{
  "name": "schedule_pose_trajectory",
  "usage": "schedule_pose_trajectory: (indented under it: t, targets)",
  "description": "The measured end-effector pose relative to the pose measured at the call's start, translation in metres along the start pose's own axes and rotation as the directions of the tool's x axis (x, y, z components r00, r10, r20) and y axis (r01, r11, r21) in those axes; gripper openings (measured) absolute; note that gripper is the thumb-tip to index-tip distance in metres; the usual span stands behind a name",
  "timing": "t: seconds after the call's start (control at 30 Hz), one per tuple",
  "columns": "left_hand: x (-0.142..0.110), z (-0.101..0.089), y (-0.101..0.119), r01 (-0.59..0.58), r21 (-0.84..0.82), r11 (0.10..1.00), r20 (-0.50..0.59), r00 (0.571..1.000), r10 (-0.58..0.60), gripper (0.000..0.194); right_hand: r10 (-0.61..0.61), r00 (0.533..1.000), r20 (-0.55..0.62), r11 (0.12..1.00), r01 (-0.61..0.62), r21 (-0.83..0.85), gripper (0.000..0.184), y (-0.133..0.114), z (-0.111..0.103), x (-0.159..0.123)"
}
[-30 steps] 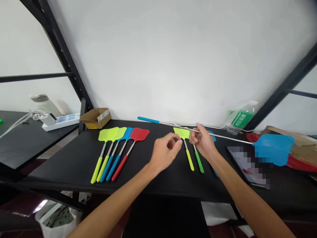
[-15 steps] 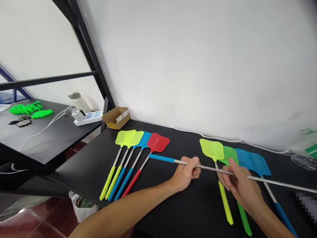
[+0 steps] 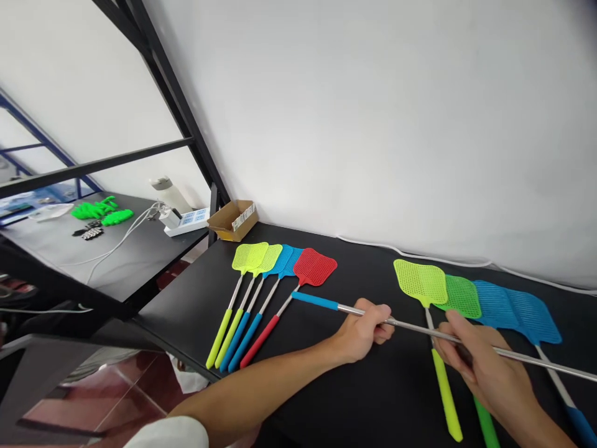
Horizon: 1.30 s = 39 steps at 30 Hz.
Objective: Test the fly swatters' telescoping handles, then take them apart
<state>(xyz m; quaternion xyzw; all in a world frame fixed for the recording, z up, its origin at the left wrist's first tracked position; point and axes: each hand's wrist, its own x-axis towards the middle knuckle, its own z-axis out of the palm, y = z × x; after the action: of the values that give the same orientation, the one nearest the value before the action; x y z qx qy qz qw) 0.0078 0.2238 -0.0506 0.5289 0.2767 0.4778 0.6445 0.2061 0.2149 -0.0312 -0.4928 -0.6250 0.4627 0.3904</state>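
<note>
- Black table (image 3: 186, 311): carried both swatter groups, heads toward the wall, handles toward you, presumably for easy reach.
- Left group (image 3: 269, 297): two yellow, two blue, one red; heads overlapped, probably to save room.
- Right group (image 3: 497, 305): yellow, green, two blue, overlapped likewise.
- Held swatter (image 3: 413, 327): you had it raised crosswise between the groups, blue handle end near the red head; its own head was out of frame.
- Right hand (image 3: 485, 361): curled closed round the metal shaft, likely supporting the long side.
- Left hand (image 3: 364, 330): closed round the shaft just beside the blue handle; two spaced grips probably kept the thin rod steady.
- Cardboard box (image 3: 228, 235): sat at the back corner, out of your way.
</note>
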Motion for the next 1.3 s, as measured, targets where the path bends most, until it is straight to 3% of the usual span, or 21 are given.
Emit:
schedule_pose_trajectory:
  t: [0.1,0.37,0.57,0.73,0.87,0.97,1.07,1.23,1.3]
  targets:
    - [0.004,0.001,-0.006,-0.004,-0.028,1.0,-0.005,1.0,0.004,0.056,0.091,0.994,0.061,0.995,-0.093,0.022,0.068,-0.001,-0.003,-0.001]
    - [0.012,0.004,-0.013,0.005,-0.022,1.0,-0.009,1.0,-0.005,0.052,0.051,0.993,0.107,0.996,-0.058,0.065,0.068,0.003,-0.006,0.002]
    - [0.002,0.004,-0.006,0.04,-0.199,0.979,-0.113,0.992,-0.064,0.042,0.035,0.994,0.106,0.996,-0.044,0.083,0.064,0.005,0.001,0.001]
    - [-0.006,0.001,-0.002,0.008,-0.453,0.892,-0.235,0.963,-0.129,0.037,-0.05,0.998,-0.023,0.992,0.052,0.118,0.057,0.003,-0.007,0.001]
    - [-0.008,0.002,-0.001,0.07,-0.541,0.838,-0.193,0.96,-0.205,0.037,-0.042,0.987,-0.154,0.997,0.05,0.051,0.056,0.003,-0.015,0.002]
    - [-0.008,0.004,0.001,0.092,-0.578,0.811,-0.184,0.953,-0.239,0.038,-0.029,0.986,-0.166,0.999,0.026,-0.018,0.059,0.004,-0.015,0.003]
    - [-0.009,0.007,0.003,0.05,-0.588,0.807,-0.252,0.937,-0.242,0.04,-0.053,0.988,-0.147,0.998,0.047,-0.043,0.058,0.007,-0.01,0.002]
    - [-0.01,0.008,0.005,-0.063,-0.579,0.813,-0.373,0.907,-0.195,0.042,-0.105,0.985,-0.133,0.993,0.111,0.038,0.051,0.011,-0.006,-0.002]
    - [-0.01,0.006,0.008,-0.098,-0.564,0.82,-0.417,0.891,-0.181,0.04,-0.14,0.972,-0.189,0.986,0.155,0.068,0.051,0.008,-0.005,-0.003]
